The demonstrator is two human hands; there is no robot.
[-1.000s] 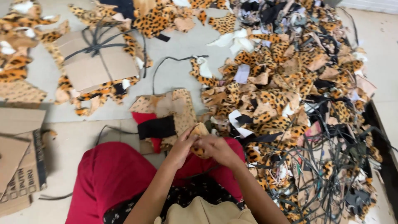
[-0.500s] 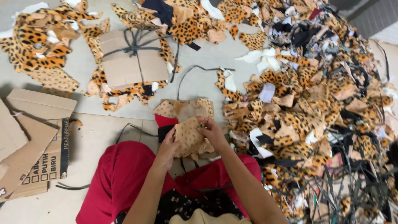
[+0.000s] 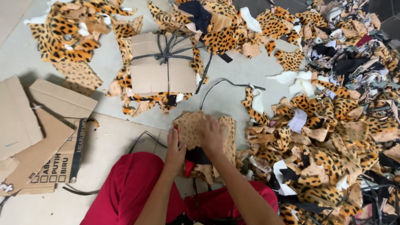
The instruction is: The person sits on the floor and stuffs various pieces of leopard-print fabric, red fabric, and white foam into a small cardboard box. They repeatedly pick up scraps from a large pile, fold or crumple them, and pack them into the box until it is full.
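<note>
I look down on a pale, smooth floor (image 3: 237,89), evenly lit with soft shadows. Flattened cardboard sheets (image 3: 37,125) lie at the left, one of them printed. Farther up sits a cardboard bundle (image 3: 160,68) tied crosswise with dark strapping, ringed by leopard-print scraps. A deep heap of scraps (image 3: 333,125), spotted, white and black, fills the right side. At the top right corner I see darker floor tiles (image 3: 383,16).

This looks like a garment or textile workshop floor: a huge heap of leopard-print fabric offcuts (image 3: 329,125) fills the right of the frame, a cardboard-backed bundle (image 3: 163,62) (tied with dark strapping) lies at upper centre, and flattened cardboard boxes (image 3: 41,125) sit at left.
</note>
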